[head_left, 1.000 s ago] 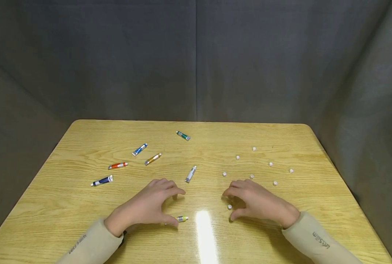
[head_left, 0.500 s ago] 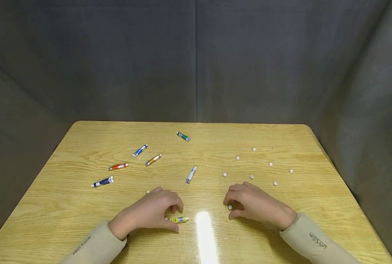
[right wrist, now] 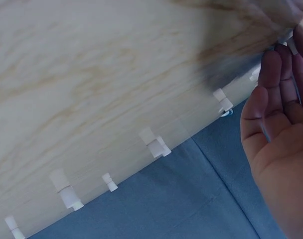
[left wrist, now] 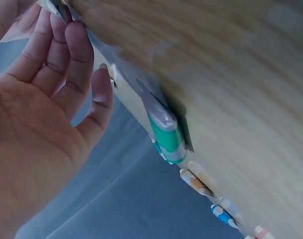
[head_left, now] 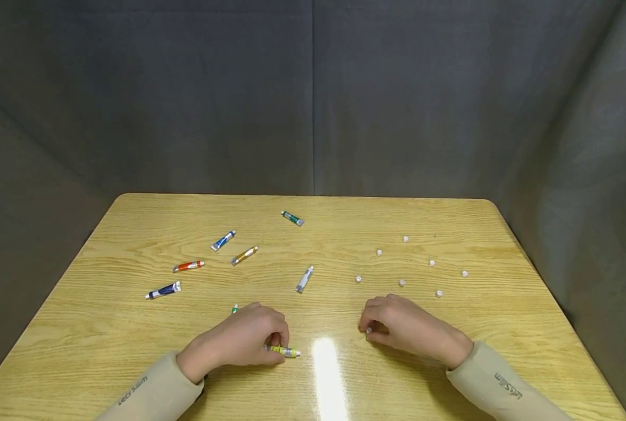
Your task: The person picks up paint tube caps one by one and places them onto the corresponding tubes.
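Near the front of the wooden table my left hand [head_left: 244,336] pinches a yellow paint tube [head_left: 289,352] between thumb and fingers. Its white-capped end points right. My right hand [head_left: 410,324] pinches a small white cap [head_left: 368,331], mostly covered by the fingertips; in the right wrist view a bit of this cap [right wrist: 291,45] shows between them. A green paint tube [left wrist: 166,132] lies beside my left hand, largely hidden behind it in the head view. Ahead of both hands lies a grey-white paint tube [head_left: 305,279].
More paint tubes lie on the left: dark blue [head_left: 163,290], red [head_left: 189,266], blue [head_left: 223,241] and ochre [head_left: 244,255]. A dark green tube [head_left: 292,218] is near the back edge. Several loose white caps [head_left: 402,283] are scattered on the right. A grey curtain [head_left: 313,99] hangs behind the table.
My left fingers have closed onto the yellow tube, and the left hand has shifted slightly, exposing the green tube's end. My right thumb and fingers have come together around the white cap.
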`<state>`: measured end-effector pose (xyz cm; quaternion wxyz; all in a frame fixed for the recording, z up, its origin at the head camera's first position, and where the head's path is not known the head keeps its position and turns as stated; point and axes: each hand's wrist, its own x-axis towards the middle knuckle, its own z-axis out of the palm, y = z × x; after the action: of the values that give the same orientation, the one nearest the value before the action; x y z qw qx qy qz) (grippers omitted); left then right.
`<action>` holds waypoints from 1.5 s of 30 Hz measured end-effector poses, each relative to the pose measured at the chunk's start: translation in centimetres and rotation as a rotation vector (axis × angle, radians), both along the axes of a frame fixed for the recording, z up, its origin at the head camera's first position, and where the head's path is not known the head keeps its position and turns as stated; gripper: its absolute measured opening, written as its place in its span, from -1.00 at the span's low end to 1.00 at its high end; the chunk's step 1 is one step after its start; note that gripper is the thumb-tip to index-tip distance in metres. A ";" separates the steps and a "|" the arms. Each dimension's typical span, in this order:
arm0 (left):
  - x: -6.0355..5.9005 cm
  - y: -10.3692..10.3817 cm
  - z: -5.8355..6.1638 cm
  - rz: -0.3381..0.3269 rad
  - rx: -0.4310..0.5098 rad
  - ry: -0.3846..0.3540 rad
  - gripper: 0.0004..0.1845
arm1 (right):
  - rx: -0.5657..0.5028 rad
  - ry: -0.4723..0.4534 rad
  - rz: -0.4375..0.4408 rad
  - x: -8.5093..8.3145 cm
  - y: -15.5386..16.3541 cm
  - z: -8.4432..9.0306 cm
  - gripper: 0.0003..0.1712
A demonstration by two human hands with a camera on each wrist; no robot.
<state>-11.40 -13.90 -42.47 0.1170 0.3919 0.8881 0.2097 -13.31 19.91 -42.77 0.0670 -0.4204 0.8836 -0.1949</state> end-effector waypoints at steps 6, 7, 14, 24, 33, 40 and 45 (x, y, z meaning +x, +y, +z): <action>0.1 0.3 0.4 0.012 0.004 0.020 -0.84 | -0.029 0.006 -0.030 0.1 0.1 0.5 -0.84; 0.1 0.4 0.5 0.017 0.004 0.028 -0.85 | -0.030 0.013 -0.034 0.1 0.1 0.6 -0.84; -0.4 0.6 1.5 0.037 0.046 0.129 -0.84 | -0.040 0.063 -0.044 0.1 0.3 1.1 -0.82; -1.5 1.3 3.7 0.069 0.111 0.218 -0.87 | -0.131 0.134 -0.047 0.0 0.2 1.4 -0.82; -1.8 2.1 4.9 0.071 0.136 0.267 -0.87 | -0.171 0.180 -0.075 0.0 0.0 1.5 -0.81; -2.0 2.7 4.5 0.070 0.158 0.288 -0.87 | -0.185 0.107 -0.149 0.3 -0.5 1.7 -0.83; -2.0 3.0 4.0 0.068 0.175 0.286 -0.86 | -0.209 0.060 -0.164 0.4 -0.7 1.7 -0.88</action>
<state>-13.38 -10.85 -38.47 -0.0522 0.3963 0.8868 0.2320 -12.90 19.22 -41.11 -0.0197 -0.3570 0.8916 -0.2778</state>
